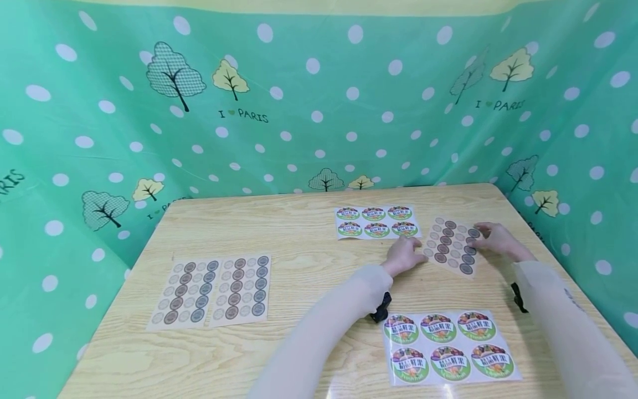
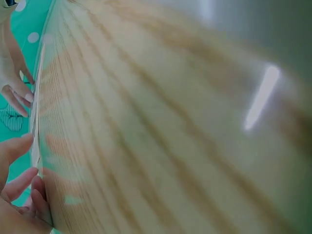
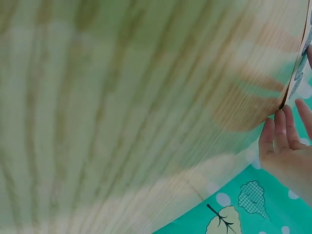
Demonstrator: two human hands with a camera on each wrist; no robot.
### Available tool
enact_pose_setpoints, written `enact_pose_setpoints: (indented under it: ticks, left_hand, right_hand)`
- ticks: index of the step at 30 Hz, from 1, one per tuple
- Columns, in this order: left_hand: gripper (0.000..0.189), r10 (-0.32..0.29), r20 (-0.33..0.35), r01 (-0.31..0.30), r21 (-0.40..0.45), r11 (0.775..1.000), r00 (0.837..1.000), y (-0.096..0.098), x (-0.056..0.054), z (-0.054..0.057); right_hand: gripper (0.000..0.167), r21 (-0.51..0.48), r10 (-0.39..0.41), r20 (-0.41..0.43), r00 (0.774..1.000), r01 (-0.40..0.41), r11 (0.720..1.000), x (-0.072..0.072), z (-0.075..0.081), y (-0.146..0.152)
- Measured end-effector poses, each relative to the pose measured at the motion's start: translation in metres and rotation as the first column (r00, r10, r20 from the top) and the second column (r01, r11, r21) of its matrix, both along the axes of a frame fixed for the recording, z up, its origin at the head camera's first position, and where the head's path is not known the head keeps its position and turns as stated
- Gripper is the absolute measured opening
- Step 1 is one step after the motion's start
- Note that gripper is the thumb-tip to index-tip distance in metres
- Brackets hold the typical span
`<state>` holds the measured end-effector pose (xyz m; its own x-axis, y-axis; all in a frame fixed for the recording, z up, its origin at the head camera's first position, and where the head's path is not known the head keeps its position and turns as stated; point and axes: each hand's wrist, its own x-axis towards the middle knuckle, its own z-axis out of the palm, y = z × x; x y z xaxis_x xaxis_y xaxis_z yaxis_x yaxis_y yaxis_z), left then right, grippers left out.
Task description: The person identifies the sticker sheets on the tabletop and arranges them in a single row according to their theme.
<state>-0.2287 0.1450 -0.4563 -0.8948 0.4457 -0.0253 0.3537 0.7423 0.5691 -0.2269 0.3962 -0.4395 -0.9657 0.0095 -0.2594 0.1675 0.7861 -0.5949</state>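
Note:
A kraft-coloured sheet of small round stickers (image 1: 452,245) lies slightly askew at the right of the table. At its left edge is my left hand (image 1: 402,256), thumb and index finger apart, fingertips touching the border. My right hand (image 1: 500,241) holds the opposite edge, its thumb over the dark stickers. In the right wrist view the sheet's edge (image 3: 298,68) stands a little off the wood, with fingertips (image 3: 280,117) right under it. The left wrist view catches the sheet nearly edge-on beside the left thumb (image 2: 17,147).
Behind the hands lies a sheet of fruit-label stickers (image 1: 376,223); a larger one (image 1: 448,348) lies in front, between the forearms. Two more kraft sticker sheets (image 1: 183,293) (image 1: 241,289) sit side by side at left. A green dotted curtain (image 1: 299,100) encloses the wooden table (image 1: 309,233).

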Motion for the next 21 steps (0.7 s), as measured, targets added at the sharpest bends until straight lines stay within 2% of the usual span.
enact_pose_setpoints:
  ticks: [9,14,21]
  left_hand:
    - [0.04,0.009,-0.016,-0.009,-0.052,0.999,1.0,0.0029,0.0004,0.0015]
    - [0.04,0.017,-0.031,-0.019,-0.067,0.998,0.999,0.0035,-0.0004,-0.0011]
    - [0.043,0.032,-0.017,-0.033,-0.071,0.997,0.999,0.004,-0.0004,-0.0009]
  right_hand:
    - [0.069,0.004,0.039,0.001,0.999,-0.039,0.999,0.0014,0.0042,0.0001]
    - [0.071,-0.027,0.023,0.032,0.999,-0.022,0.999,0.0026,0.0033,0.0007]
    - [0.067,-0.06,-0.006,0.028,1.0,0.007,0.998,0.0032,0.0029,-0.0015]
